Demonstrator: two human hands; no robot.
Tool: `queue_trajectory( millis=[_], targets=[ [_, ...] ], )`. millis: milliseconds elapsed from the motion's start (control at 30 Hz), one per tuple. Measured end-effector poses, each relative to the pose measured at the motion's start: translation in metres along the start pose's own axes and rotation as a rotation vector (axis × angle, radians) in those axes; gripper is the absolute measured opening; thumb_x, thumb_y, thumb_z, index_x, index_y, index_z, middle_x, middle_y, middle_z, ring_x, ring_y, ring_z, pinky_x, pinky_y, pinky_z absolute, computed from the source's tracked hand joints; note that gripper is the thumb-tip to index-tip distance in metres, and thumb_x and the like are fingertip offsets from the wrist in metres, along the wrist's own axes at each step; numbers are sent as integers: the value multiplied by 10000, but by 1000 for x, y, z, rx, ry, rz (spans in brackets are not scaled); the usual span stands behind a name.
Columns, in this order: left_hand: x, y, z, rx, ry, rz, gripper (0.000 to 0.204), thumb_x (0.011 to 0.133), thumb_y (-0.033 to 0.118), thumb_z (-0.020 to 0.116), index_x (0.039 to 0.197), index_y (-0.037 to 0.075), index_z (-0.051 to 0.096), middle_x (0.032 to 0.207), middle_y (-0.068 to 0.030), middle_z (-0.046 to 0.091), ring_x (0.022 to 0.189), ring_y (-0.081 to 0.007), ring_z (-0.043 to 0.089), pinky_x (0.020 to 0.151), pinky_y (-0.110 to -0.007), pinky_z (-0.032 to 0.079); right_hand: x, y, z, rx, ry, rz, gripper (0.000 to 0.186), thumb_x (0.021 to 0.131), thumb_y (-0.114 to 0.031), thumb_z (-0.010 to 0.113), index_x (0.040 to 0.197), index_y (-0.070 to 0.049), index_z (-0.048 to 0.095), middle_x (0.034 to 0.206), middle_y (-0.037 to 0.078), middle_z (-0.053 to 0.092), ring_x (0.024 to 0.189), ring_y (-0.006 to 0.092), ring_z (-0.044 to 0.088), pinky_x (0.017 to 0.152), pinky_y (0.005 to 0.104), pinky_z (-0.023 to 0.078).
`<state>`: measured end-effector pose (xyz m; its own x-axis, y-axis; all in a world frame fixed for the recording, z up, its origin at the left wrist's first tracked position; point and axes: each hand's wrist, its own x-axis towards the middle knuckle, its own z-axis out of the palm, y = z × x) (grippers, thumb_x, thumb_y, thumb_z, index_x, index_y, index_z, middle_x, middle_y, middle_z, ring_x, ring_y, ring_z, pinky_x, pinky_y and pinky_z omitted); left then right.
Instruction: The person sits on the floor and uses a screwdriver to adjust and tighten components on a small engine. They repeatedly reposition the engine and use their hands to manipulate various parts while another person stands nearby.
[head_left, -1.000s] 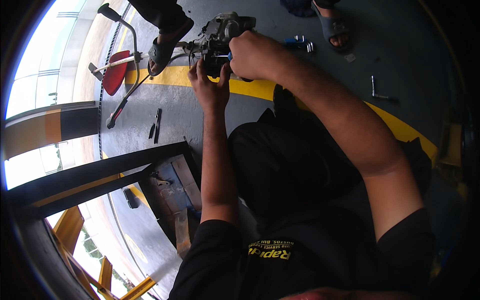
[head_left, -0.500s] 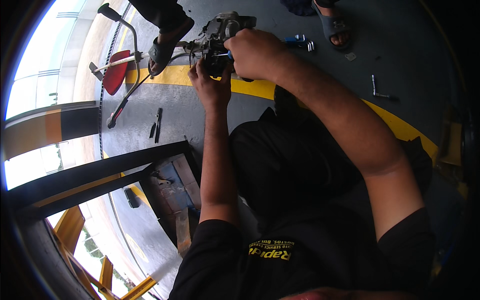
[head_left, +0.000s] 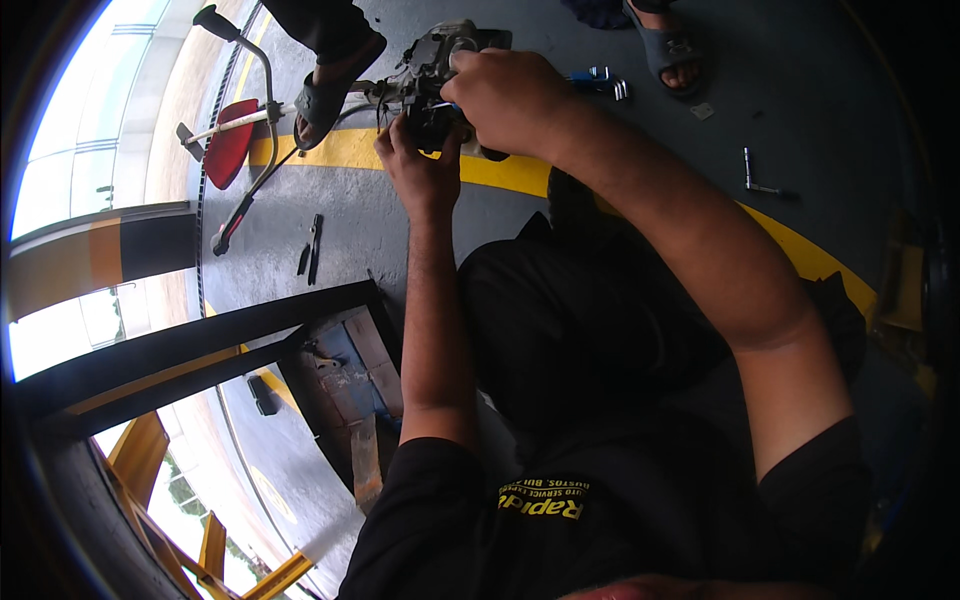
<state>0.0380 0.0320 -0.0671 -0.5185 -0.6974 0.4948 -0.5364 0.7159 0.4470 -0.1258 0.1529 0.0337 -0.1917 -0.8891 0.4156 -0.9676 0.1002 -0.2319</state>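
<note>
Head view: a small grey-and-black engine [head_left: 432, 55] is seen at top centre, set on the grey floor [head_left: 680, 150] where a yellow stripe [head_left: 340, 149] is crossed. To its left a pale shaft [head_left: 240, 121] is seen, fitted with a bent handlebar [head_left: 268, 75] and a red guard [head_left: 231, 145]. By the right hand [head_left: 508, 100], fingers curled in, a slim tool [head_left: 441, 105] is grasped, its end directed leftward at the engine; most of it is hidden by the fist. By the left hand [head_left: 418, 175], thumb and fingers held apart, the engine's near side is touched; whether any part is pinched cannot be told. Near the shaft another person's sandalled foot [head_left: 320, 105] is planted; contact is not made out. A second sandalled foot [head_left: 677, 62] is noted farther right. Between engine and second foot, hex keys [head_left: 600, 82] with blue are laid. Right of the right forearm, an L-shaped wrench [head_left: 747, 172] is placed; left of the left forearm, a dark two-legged tool [head_left: 316, 250].
</note>
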Motion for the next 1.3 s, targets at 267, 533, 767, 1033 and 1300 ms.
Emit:
queue_trajectory(
  millis=[267,533,767,1033,1300],
  targets=[
    [0,0,0,9,-20,-19,766,781,208,919,1394,-2,511,1291,-245,514,1225,-441,559,1069,-508,475,0,-7,-8,30,-222,35,280,830,-152,769,1087,-41,773,1008,154,757,935,309,782,841,439,640],
    [0,-4,1,8,3,12,790,773,238,932,1392,-7,507,1297,-239,520,1233,-443,549,1072,-511,466,4,-7,-6,127,-309,185,280,811,-124,774,1085,-64,773,953,142,771,904,307,790,818,443,646],
    [-6,-9,5,-23,50,29,880,770,217,930,1451,-8,419,1313,-254,513,1244,-456,540,1088,-522,449,-3,-9,-5,35,-45,20,253,813,-105,755,1053,-29,782,956,172,767,924,338,786,824,462,643],
    [-4,-13,5,1,16,4,887,756,224,941,1434,-22,427,1279,-252,524,1232,-451,540,1075,-526,451,-1,-14,-12,119,-318,175,249,816,-112,767,1053,-36,777,994,170,770,924,329,787,824,459,647],
    [-1,-11,3,21,8,26,821,751,211,937,1381,-28,467,1232,-241,539,1186,-446,554,1045,-528,467,-4,-10,-1,103,-79,103,197,840,-146,752,999,-35,780,925,171,766,880,336,786,818,447,643]
  ],
)
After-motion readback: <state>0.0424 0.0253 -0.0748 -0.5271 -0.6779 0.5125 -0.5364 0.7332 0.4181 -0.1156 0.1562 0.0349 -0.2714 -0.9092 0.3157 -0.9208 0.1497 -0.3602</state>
